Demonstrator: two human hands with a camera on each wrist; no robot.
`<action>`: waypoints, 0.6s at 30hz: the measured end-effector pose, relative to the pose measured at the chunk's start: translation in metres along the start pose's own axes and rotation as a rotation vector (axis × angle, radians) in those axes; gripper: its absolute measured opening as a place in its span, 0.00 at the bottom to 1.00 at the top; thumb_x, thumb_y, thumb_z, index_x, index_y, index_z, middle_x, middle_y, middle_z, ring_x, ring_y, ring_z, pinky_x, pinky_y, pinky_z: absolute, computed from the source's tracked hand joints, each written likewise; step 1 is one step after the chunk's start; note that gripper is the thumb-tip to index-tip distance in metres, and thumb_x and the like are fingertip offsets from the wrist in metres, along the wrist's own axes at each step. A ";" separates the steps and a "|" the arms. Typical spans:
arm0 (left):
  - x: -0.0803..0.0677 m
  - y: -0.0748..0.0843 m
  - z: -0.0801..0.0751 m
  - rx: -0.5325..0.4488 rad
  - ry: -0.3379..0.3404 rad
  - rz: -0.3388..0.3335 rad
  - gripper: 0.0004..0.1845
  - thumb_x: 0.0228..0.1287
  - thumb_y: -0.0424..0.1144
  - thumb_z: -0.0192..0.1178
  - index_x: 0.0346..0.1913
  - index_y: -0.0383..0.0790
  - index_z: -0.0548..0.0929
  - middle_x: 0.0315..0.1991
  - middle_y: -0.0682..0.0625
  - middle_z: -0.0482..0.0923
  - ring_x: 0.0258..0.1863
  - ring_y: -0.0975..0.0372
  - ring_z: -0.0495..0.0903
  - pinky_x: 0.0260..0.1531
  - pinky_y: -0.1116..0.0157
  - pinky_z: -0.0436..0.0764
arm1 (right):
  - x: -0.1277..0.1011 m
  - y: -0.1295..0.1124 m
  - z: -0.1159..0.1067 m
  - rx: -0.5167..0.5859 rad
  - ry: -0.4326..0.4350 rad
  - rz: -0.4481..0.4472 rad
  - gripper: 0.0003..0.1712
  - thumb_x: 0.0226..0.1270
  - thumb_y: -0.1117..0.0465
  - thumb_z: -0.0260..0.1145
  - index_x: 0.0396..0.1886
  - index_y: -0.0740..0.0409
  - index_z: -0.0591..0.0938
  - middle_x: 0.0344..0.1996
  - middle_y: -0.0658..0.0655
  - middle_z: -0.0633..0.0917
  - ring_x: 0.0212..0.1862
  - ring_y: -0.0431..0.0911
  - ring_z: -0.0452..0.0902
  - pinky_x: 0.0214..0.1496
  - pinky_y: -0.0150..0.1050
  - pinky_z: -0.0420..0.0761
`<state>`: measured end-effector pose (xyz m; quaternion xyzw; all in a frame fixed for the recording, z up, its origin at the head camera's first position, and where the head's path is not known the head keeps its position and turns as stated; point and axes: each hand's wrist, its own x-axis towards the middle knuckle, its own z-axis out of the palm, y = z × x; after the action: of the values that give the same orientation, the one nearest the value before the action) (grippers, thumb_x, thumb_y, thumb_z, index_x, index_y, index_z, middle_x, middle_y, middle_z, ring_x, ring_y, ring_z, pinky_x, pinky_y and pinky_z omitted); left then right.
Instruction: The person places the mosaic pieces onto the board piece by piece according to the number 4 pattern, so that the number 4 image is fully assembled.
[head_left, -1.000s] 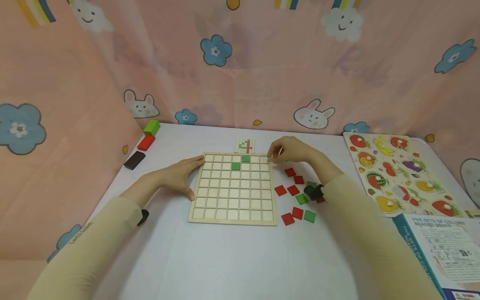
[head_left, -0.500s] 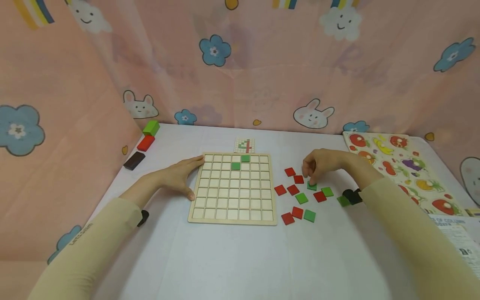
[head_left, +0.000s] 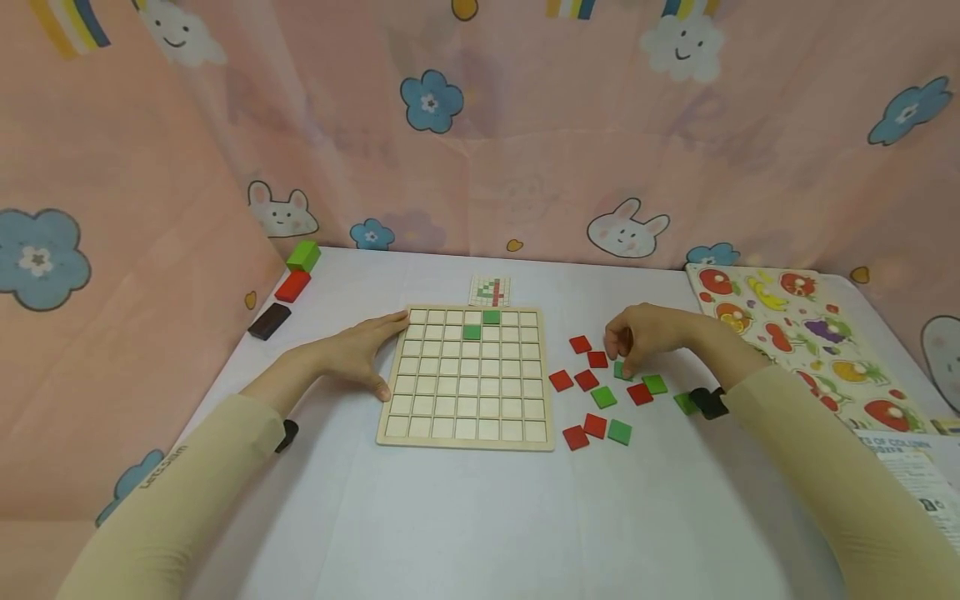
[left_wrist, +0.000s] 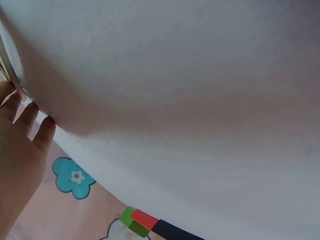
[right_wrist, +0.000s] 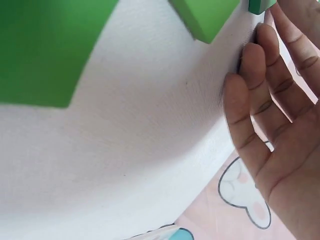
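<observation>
Nearby, red tiles (head_left: 579, 343) crowd the right hand (head_left: 647, 336), seemingly pinching a green tile (head_left: 622, 371).

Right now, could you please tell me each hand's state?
Left hand: open, resting against the wooden grid board.
Right hand: pinching a green tile.

A: Quick count. One wooden grid board (head_left: 466, 379), and two green tiles (head_left: 491, 317) sitting in it.

B: Loose tiles beside it?

A: Six red tiles (head_left: 580, 343) on the cloth. Five loose green tiles (head_left: 619, 432), one half hidden under fingers, another beside the wrist strap.

B: Far left corner?

A: Three blocks (head_left: 292, 285): one green, one red, one dark brown.

B: Anything else?

A: One pattern card (head_left: 490, 291), one fruit puzzle board (head_left: 795, 346), one printed box (head_left: 918, 483). Two hands in view.
</observation>
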<state>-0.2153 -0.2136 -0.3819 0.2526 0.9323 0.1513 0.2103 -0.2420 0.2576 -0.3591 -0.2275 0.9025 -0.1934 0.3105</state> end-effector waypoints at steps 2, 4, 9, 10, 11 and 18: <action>0.000 0.000 0.000 0.005 0.001 0.002 0.69 0.37 0.56 0.80 0.79 0.37 0.48 0.82 0.45 0.40 0.80 0.43 0.44 0.77 0.41 0.52 | -0.001 -0.002 0.001 0.009 0.026 -0.006 0.14 0.48 0.56 0.80 0.32 0.51 0.84 0.32 0.53 0.79 0.40 0.46 0.71 0.40 0.37 0.74; -0.001 0.000 -0.001 0.005 -0.001 -0.001 0.69 0.37 0.56 0.80 0.79 0.37 0.48 0.82 0.45 0.40 0.81 0.43 0.44 0.77 0.41 0.52 | -0.003 -0.005 0.005 0.024 0.053 -0.020 0.13 0.48 0.56 0.80 0.31 0.49 0.84 0.32 0.53 0.79 0.41 0.47 0.71 0.41 0.37 0.75; -0.003 0.001 -0.001 0.002 0.000 -0.003 0.69 0.37 0.55 0.80 0.79 0.37 0.48 0.82 0.45 0.40 0.81 0.43 0.44 0.77 0.42 0.52 | -0.008 -0.017 0.019 0.058 0.030 -0.084 0.12 0.48 0.56 0.81 0.32 0.46 0.86 0.30 0.52 0.80 0.38 0.46 0.73 0.37 0.35 0.77; -0.003 0.001 -0.001 0.001 0.000 -0.004 0.69 0.37 0.55 0.80 0.79 0.37 0.48 0.82 0.45 0.40 0.81 0.43 0.44 0.77 0.42 0.52 | -0.009 -0.019 0.023 0.060 0.015 -0.095 0.12 0.48 0.56 0.81 0.32 0.45 0.87 0.30 0.52 0.81 0.38 0.46 0.73 0.36 0.34 0.78; -0.003 0.001 -0.001 0.001 0.001 -0.004 0.69 0.37 0.55 0.80 0.79 0.37 0.48 0.82 0.45 0.40 0.81 0.43 0.44 0.77 0.42 0.52 | -0.010 -0.021 0.026 0.061 0.003 -0.105 0.12 0.48 0.56 0.81 0.32 0.45 0.87 0.29 0.52 0.81 0.37 0.46 0.74 0.36 0.33 0.78; -0.001 -0.002 0.000 0.013 0.001 -0.005 0.70 0.37 0.56 0.80 0.79 0.38 0.48 0.82 0.46 0.40 0.81 0.44 0.44 0.77 0.42 0.52 | -0.012 -0.029 0.035 -0.037 0.027 -0.150 0.11 0.47 0.56 0.82 0.29 0.43 0.87 0.29 0.47 0.83 0.36 0.43 0.75 0.37 0.31 0.80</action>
<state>-0.2150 -0.2153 -0.3825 0.2515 0.9339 0.1451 0.2085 -0.2025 0.2327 -0.3645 -0.2977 0.8904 -0.2024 0.2787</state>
